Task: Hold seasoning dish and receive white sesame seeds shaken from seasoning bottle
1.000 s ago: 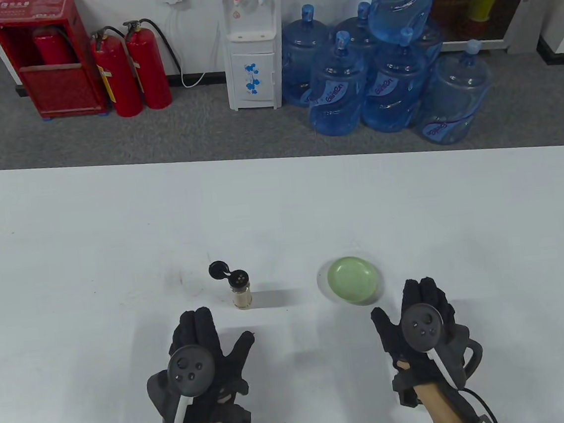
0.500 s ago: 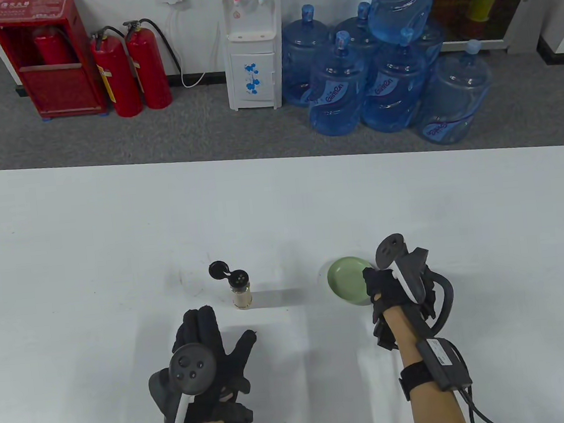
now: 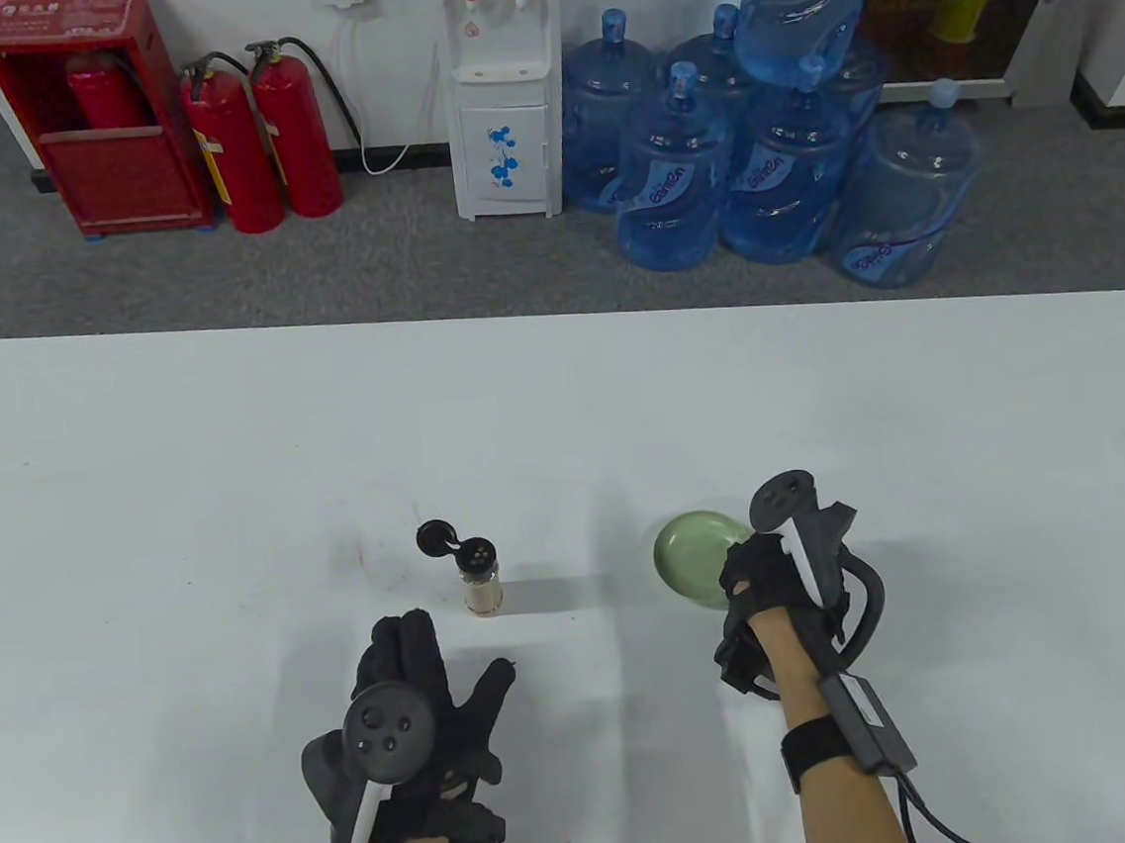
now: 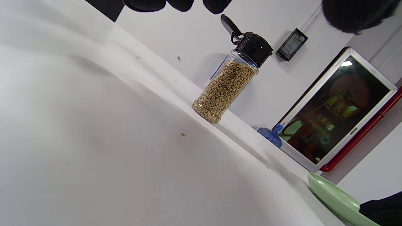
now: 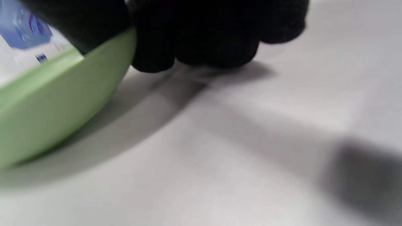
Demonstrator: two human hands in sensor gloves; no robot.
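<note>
Gripping the near right rim of the green seasoning dish (image 3: pixel 695 556), the right hand (image 3: pixel 772 580) is turned on its side with its tracker (image 3: pixel 781 505) standing upright; in the right wrist view the gloved fingers (image 5: pixel 201 37) curl under the dish's edge (image 5: pixel 62 103) with the thumb over the rim, and that side of the dish looks tipped up off the white table (image 3: pixel 563 421), casting a shadow beneath it. The left hand (image 3: pixel 407 715) lies flat, palm down, fingers spread and holding nothing, just short of the seasoning bottle (image 3: pixel 481 578); its fingertips (image 4: pixel 182 3) hang in at the top of the left wrist view, apart from the bottle. That bottle (image 4: pixel 227 84) stands upright on the table to the left of the dish, well apart from it, a clear jar nearly full of pale sesame seeds with a black shaker top. Its flip lid (image 3: pixel 436 538) is swung open and hangs back on its hinge. A few stray seeds (image 4: pixel 183 135) lie on the table near the bottle. Beyond the table's far edge, on grey carpet, stand 2 red fire extinguishers (image 3: pixel 262 137) beside a red cabinet (image 3: pixel 86 114), a white water dispenser (image 3: pixel 502 84), and a cluster of blue water jugs (image 3: pixel 764 144).
</note>
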